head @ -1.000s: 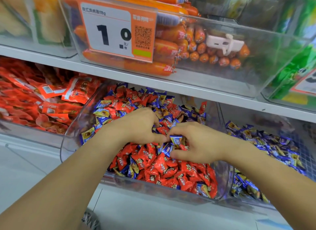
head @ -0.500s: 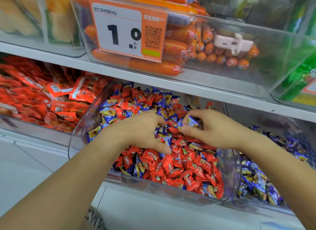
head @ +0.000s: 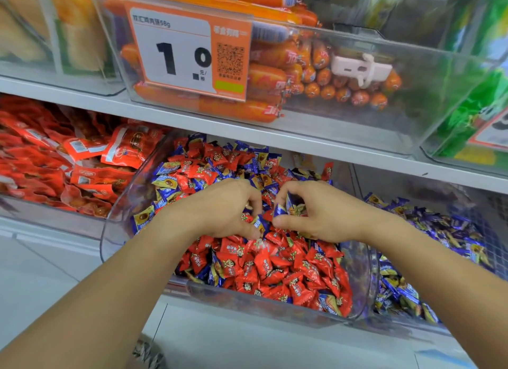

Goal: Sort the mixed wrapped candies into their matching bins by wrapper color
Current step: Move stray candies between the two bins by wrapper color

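Note:
A clear bin (head: 275,305) on the lower shelf holds a mixed heap of red candies (head: 275,267) and blue candies (head: 176,182). Both my hands are in the middle of the heap, almost touching. My left hand (head: 220,206) has its fingers curled down into the candies and pinches a blue-wrapped candy (head: 259,223) at its fingertips. My right hand (head: 319,212) grips several blue candies (head: 283,209) in its curled fingers. Just right of this bin lies a second bin of blue candies (head: 445,231).
Left of the mixed bin is a bin of red snack packets (head: 68,171). The shelf above carries a clear bin of orange sausages (head: 275,74) with a price tag (head: 187,52), plus green packs (head: 472,107) at the right. A white shelf front (head: 247,341) runs below.
Both hands have shifted a little toward the back of the heap. The right hand has gathered blue candies into its curled fingers; the left hand has dug its fingertips deeper beside it.

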Motion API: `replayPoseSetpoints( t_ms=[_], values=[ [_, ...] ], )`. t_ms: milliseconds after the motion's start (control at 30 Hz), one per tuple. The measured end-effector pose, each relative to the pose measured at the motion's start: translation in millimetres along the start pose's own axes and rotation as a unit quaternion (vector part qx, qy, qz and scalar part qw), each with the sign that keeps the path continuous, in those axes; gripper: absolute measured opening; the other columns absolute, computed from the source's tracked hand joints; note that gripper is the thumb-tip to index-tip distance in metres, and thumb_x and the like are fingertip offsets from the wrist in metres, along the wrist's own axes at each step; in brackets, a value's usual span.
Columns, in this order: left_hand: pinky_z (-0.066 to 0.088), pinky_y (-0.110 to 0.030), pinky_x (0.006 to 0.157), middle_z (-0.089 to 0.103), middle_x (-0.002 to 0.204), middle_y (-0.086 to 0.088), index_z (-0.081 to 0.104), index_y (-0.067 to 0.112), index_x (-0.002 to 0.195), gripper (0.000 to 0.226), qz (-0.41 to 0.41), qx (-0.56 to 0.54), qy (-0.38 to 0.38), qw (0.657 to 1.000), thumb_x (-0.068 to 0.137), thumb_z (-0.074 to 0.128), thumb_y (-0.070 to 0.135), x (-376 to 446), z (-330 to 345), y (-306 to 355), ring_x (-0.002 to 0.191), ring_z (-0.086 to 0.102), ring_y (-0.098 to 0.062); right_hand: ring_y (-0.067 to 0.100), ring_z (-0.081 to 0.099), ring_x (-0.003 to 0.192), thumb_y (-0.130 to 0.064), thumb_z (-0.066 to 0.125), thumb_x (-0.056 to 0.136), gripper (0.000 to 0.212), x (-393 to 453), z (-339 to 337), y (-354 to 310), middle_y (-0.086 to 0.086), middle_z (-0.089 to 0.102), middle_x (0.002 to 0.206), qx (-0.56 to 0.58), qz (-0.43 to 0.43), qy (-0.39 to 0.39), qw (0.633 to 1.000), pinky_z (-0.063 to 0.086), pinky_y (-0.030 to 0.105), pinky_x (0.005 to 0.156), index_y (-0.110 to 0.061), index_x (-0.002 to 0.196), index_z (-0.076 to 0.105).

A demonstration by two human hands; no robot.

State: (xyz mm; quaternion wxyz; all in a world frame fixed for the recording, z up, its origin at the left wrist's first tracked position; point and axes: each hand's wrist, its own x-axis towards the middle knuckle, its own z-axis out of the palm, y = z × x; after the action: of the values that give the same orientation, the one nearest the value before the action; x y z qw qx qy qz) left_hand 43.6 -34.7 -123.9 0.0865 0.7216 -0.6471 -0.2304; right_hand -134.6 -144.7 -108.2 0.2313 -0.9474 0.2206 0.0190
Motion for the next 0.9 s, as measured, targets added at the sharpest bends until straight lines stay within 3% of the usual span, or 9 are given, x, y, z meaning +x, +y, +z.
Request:
replayPoseSetpoints(
  t_ms=[67, 167, 333, 433, 567, 700, 767, 833, 900],
  values=[
    [0.039, -0.021, 0.07, 0.048, 0.095, 0.019, 0.064, 0.031, 0.1, 0.033, -0.004, -0.024, -0.001, 1.0, 0.075, 0.08, 0.045, -2.2, -2.4, -1.0, 0.09, 0.052, -0.004, 0.006, 0.044, 0.044, -0.047, 0.067, 0.09, 0.025, 0.6, -1.6, 1.6, -0.004, 0.053, 0.056, 0.012, 0.017, -0.014, 1.0, 0.033, 0.02, 0.049, -0.029, 0.103, 0.055],
    [0.045, -0.024, 0.079, 0.054, 0.105, 0.016, 0.062, 0.034, 0.104, 0.035, -0.008, -0.038, -0.014, 0.999, 0.076, 0.08, 0.042, -3.3, -4.9, -1.3, 0.098, 0.054, -0.007, 0.007, 0.052, 0.046, -0.04, 0.065, 0.093, 0.019, 2.9, -0.4, 6.0, -0.002, 0.062, 0.06, 0.059, 0.02, -0.005, 0.998, 0.036, 0.018, 0.051, -0.03, 0.105, 0.054],
    [0.044, -0.03, 0.096, 0.05, 0.138, 0.006, 0.041, 0.031, 0.144, 0.076, -0.006, 0.021, -0.051, 0.998, 0.078, 0.078, 0.042, 1.6, 3.8, 9.2, 0.121, 0.052, -0.018, 0.02, 0.072, 0.064, -0.024, 0.063, 0.096, 0.016, 1.6, -2.7, 5.6, -0.001, 0.073, 0.082, 0.207, 0.053, -0.03, 0.976, 0.06, 0.038, 0.063, -0.024, 0.112, 0.058],
    [0.048, -0.031, 0.085, 0.059, 0.122, 0.004, 0.05, 0.029, 0.134, 0.067, -0.005, 0.031, -0.04, 0.999, 0.075, 0.081, 0.041, 5.2, 5.8, 14.7, 0.109, 0.057, -0.018, 0.024, 0.073, 0.077, -0.023, 0.064, 0.096, 0.013, 1.5, -7.3, 10.5, 0.003, 0.076, 0.088, 0.177, 0.05, -0.012, 0.983, 0.059, 0.044, 0.075, -0.026, 0.108, 0.06],
    [0.042, -0.025, 0.084, 0.054, 0.135, 0.0, 0.047, 0.026, 0.141, 0.069, -0.011, 0.028, -0.027, 0.999, 0.08, 0.077, 0.038, 5.6, 5.1, 16.0, 0.119, 0.055, -0.02, 0.017, 0.074, 0.084, -0.017, 0.06, 0.098, 0.013, -3.0, -14.5, 13.0, 0.006, 0.076, 0.088, 0.185, 0.057, -0.013, 0.981, 0.058, 0.044, 0.084, -0.02, 0.11, 0.058],
    [0.04, -0.028, 0.101, 0.044, 0.149, -0.002, 0.039, 0.017, 0.147, 0.071, -0.021, -0.01, -0.016, 1.0, 0.087, 0.07, 0.04, -0.4, -2.8, 12.0, 0.133, 0.046, -0.021, 0.018, 0.074, 0.076, -0.023, 0.057, 0.099, 0.014, -7.6, -16.5, 13.3, 0.007, 0.075, 0.083, 0.195, 0.084, 0.007, 0.977, 0.06, 0.041, 0.08, -0.023, 0.113, 0.054],
    [0.042, -0.029, 0.103, 0.05, 0.144, 0.001, 0.047, 0.02, 0.141, 0.063, -0.023, -0.06, -0.006, 0.998, 0.086, 0.072, 0.038, -4.9, -9.9, 7.2, 0.131, 0.049, -0.019, 0.029, 0.072, 0.075, -0.031, 0.055, 0.1, 0.019, -7.6, -15.3, 13.8, 0.015, 0.072, 0.081, 0.16, 0.101, 0.017, 0.982, 0.059, 0.048, 0.077, -0.027, 0.118, 0.052],
    [0.046, -0.018, 0.087, 0.066, 0.118, 0.01, 0.061, 0.027, 0.122, 0.043, -0.007, -0.122, 0.017, 0.992, 0.083, 0.077, 0.032, -8.5, -15.5, 1.8, 0.11, 0.062, -0.008, 0.043, 0.067, 0.079, -0.036, 0.053, 0.099, 0.022, -7.1, -12.6, 12.6, 0.026, 0.068, 0.084, 0.139, 0.102, 0.026, 0.985, 0.054, 0.055, 0.071, -0.027, 0.119, 0.05],
    [0.047, -0.011, 0.077, 0.071, 0.101, 0.013, 0.067, 0.032, 0.11, 0.035, 0.004, -0.183, 0.043, 0.982, 0.078, 0.081, 0.027, -11.1, -18.8, -1.9, 0.092, 0.066, 0.0, 0.033, 0.07, 0.075, -0.037, 0.053, 0.1, 0.023, -7.3, -10.8, 11.0, 0.017, 0.072, 0.082, 0.151, 0.083, 0.026, 0.985, 0.056, 0.053, 0.072, -0.023, 0.117, 0.051]
  ],
)
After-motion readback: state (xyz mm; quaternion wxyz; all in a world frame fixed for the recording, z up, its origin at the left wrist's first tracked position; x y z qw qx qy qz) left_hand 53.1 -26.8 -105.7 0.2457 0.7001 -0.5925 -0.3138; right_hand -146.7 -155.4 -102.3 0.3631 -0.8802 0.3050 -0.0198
